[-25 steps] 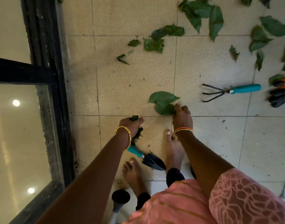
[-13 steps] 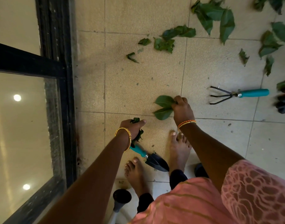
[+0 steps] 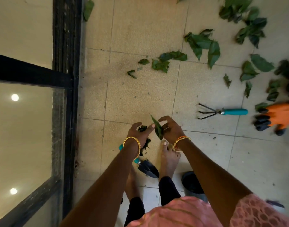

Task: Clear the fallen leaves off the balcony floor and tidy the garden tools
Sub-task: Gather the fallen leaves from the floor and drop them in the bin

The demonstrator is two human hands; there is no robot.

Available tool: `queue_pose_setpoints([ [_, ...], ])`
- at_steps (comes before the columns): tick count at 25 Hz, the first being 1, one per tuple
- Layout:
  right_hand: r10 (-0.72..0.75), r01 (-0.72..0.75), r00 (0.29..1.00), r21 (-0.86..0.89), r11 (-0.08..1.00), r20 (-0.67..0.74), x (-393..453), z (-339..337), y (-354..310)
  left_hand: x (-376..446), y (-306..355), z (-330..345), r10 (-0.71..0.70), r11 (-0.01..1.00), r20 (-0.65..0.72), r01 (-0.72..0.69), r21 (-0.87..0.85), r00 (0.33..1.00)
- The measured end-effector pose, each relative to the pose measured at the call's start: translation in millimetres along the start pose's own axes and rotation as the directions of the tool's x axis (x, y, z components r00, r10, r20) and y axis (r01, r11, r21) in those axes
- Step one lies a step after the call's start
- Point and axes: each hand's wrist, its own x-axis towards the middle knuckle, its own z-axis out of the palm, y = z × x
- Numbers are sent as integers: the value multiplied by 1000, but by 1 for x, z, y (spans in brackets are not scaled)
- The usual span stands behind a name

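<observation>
My left hand (image 3: 138, 132) grips a bunch of dark green leaves (image 3: 144, 143) that hangs below the palm. My right hand (image 3: 170, 130) pinches a large green leaf (image 3: 157, 128) and holds it against the left hand's thumb, above the tiled floor. A black trowel with a teal handle (image 3: 147, 168) lies on the floor under my left wrist, beside my bare feet. A teal-handled hand rake (image 3: 222, 111) lies to the right. Several green leaves (image 3: 204, 45) are scattered across the far tiles.
Orange gloves with black fingertips (image 3: 274, 117) lie at the right edge. A black pot (image 3: 192, 184) stands by my right foot. A black-framed glass door (image 3: 65, 89) runs along the left side. More leaves (image 3: 253, 69) lie near the gloves.
My right hand lifted the large leaves off the floor and brought them to my left hand. The view shifted back, showing more floor and the gloves.
</observation>
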Motion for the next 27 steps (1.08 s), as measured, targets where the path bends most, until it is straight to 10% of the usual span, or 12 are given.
queue_pose_setpoints([
  [9, 101, -148, 959, 164, 975, 265, -55, -38, -84, -56, 66, -6, 119, 987, -14, -120, -109, 993],
  [20, 129, -151, 989, 532, 833, 78, -54, -61, -145, -30, 96, -23, -42, 972, -118, 13, -237, 992],
  [27, 103, -116, 993, 274, 955, 63, 26, -62, -179, 5, 85, -39, -170, 829, -13, 136, -543, 985],
])
